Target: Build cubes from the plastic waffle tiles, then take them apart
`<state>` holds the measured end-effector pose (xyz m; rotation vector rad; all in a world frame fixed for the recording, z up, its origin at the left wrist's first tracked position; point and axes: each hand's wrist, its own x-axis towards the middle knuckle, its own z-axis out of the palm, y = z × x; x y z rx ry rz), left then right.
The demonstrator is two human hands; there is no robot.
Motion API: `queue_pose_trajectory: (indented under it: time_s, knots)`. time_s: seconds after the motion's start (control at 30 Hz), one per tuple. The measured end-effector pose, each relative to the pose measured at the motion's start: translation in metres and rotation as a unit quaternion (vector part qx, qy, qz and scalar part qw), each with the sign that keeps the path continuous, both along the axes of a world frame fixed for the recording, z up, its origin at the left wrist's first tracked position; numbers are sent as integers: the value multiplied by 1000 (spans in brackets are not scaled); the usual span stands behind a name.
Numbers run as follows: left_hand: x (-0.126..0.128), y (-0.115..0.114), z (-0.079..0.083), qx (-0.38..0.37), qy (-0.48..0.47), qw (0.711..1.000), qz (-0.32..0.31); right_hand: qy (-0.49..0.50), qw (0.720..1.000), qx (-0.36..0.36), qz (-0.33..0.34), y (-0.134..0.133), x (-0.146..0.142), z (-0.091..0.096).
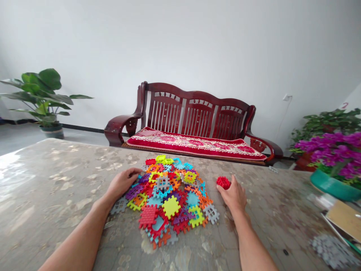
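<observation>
A heap of flat, toothed plastic building tiles in several colours lies in the middle of the marbled table. My left hand rests at the heap's left edge with its fingers curled onto the tiles. My right hand lies to the right of the heap, fingers closed around a red tile that sits apart from the rest.
A grey tile assembly lies near the right front edge, beside papers. A teal pot of purple flowers stands at the right. Behind the table are a red wooden bench and a leafy potted plant.
</observation>
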<state>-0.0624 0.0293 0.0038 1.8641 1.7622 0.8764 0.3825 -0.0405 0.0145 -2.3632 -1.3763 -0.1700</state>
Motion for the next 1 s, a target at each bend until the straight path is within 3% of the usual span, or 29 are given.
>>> queue_pose_trajectory:
  time_s: [0.43,0.53,0.6,0.67,0.73,0.87,1.0]
  knots:
    - [-4,4,-7,-7,13,1000,-15,-26,999,-38,-15,1,-4,1]
    - [-3,3,-7,-5,9,1000,-18,-30,999,-3,-22,-2,-6,2]
    - [-3,4,-8,-3,5,1000,-17,-36,997,60,-17,-3,-9,4]
    - [-4,4,-9,-1,-1,1000,-14,-25,990,132,31,-3,-16,8]
    - [-4,4,-10,-3,-8,1000,-9,8,977,169,132,-4,-29,13]
    - [-4,4,-10,-2,-11,1000,-1,73,934,90,339,-9,-69,26]
    - [-4,5,-11,4,1,1000,-4,56,912,9,405,-17,-106,32]
